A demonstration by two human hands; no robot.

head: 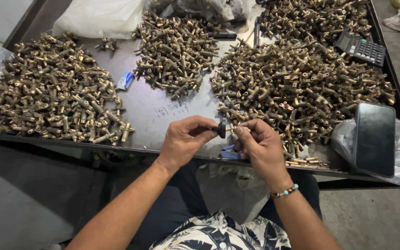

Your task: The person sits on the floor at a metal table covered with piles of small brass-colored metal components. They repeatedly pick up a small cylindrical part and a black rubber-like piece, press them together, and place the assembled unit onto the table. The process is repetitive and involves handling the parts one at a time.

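Note:
My left hand (184, 140) pinches a small black knob (221, 129) at its fingertips, pressed against the end of a small brass fitting (231, 128). My right hand (261, 147) grips that brass fitting, just above the near edge of the dark metal table (149, 111). A beaded bracelet sits on my right wrist. Both hands meet at the middle of the view, beside the largest heap of brass fittings (297, 88).
Other heaps of brass fittings lie at the left (54, 90), centre back (174, 51) and far right back (315, 16). A calculator (361, 47) and a dark phone (374, 139) sit at the right. White plastic bags (100, 17) lie behind.

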